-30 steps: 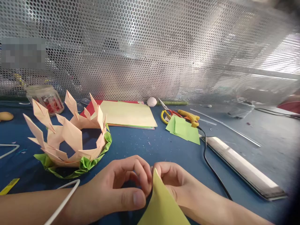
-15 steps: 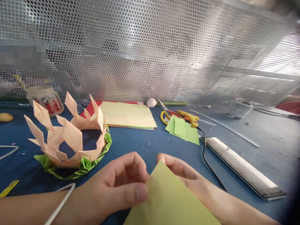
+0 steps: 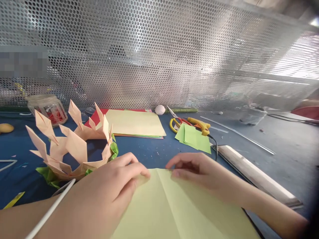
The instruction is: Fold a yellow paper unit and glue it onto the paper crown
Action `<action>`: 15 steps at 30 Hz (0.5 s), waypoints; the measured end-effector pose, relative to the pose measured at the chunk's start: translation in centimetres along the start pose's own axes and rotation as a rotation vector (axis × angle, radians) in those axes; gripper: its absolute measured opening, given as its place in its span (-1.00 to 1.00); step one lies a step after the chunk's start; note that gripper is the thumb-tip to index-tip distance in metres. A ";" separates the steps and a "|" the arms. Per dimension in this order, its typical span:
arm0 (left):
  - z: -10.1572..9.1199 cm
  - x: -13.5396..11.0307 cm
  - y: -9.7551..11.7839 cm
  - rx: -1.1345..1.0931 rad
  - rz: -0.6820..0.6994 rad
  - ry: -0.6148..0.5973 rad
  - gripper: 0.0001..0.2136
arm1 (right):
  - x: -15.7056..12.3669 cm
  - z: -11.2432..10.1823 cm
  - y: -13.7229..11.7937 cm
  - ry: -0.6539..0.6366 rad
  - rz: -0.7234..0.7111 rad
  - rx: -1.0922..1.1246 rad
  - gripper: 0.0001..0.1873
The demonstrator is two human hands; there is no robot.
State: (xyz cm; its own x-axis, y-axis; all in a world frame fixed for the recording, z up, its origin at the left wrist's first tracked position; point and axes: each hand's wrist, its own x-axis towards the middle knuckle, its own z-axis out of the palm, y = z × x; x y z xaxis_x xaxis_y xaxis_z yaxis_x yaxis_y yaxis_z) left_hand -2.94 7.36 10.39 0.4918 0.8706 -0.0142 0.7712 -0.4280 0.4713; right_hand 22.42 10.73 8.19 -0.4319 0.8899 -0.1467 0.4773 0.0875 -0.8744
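A light green paper sheet (image 3: 179, 209) with a centre crease lies unfolded in front of me on the blue table (image 3: 149, 151). My left hand (image 3: 109, 189) rests on its left top corner, fingers bent and pressing the edge. My right hand (image 3: 196, 171) pinches the top edge of the sheet near the crease, fingers curled. To the left stands a folded peach paper crown (image 3: 72, 146) on a ruffled green paper base (image 3: 50, 174).
At the back lie a stack of coloured sheets (image 3: 134, 122), small green paper squares (image 3: 194, 137), yellow scissors (image 3: 191, 122), a white ball (image 3: 159, 109) and a jar (image 3: 48, 108). A metal bar (image 3: 256, 176) with a black cable lies right. A perforated metal screen (image 3: 159, 53) closes the rear.
The folded green paper has been opened out flat into a wide sheet. Both hands moved apart along its top edge, from pinching a point together to holding the corners down.
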 end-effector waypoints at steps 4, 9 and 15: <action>1.3 0.1 -0.3 0.248 0.113 -0.028 -0.59 | 0.8 1.6 0.3 -0.004 -0.063 -0.144 -0.83; 4.4 0.1 -1.7 0.292 0.309 0.142 -0.62 | 0.9 2.2 0.0 0.033 -0.150 -0.294 -0.76; 6.2 -0.3 -2.9 0.436 0.371 0.369 -0.64 | 0.3 2.4 0.4 0.040 -0.227 -0.433 -0.72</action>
State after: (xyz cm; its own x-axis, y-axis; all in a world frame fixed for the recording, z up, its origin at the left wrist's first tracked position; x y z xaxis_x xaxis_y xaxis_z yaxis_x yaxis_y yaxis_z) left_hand -2.85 6.88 3.56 0.6447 0.6397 0.4185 0.7084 -0.7057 -0.0126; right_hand 20.68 10.00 6.67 -0.5360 0.8427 0.0505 0.6529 0.4517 -0.6080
